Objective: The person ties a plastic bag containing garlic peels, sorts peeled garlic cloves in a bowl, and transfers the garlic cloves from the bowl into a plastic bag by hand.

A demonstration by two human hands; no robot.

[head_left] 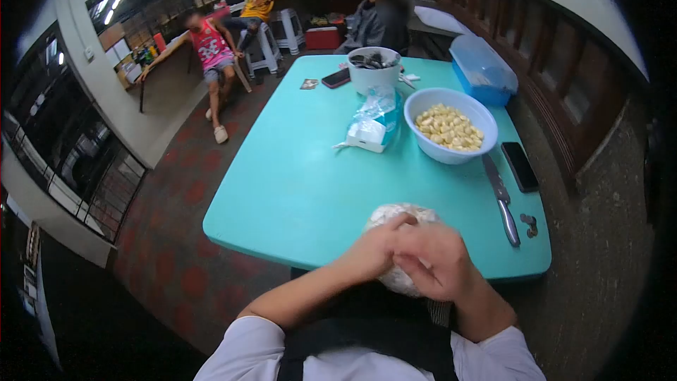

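Observation:
A whitish, rounded bundle (pixel 400 214) sits at the near edge of the turquoise table, partly covered by both hands. My left hand (pixel 375 245) is closed above it, fingers bent toward the other hand. My right hand (pixel 436 257) is closed too, its fingers curled and slightly blurred, touching or overlapping my left. What the fingers pinch is hidden. Beyond them stands a pale blue bowl (pixel 416 127) of peeled, cream-coloured cloves (pixel 451 129). A knife (pixel 505 206) with a metal handle lies to the right.
On the turquoise table (pixel 282 169) are a plastic packet (pixel 370 127), a white tub (pixel 372 83) with dark contents, a phone (pixel 520 167), another phone (pixel 336 78), coins (pixel 529 224) and a blue lidded box (pixel 482 70). Three people sit beyond.

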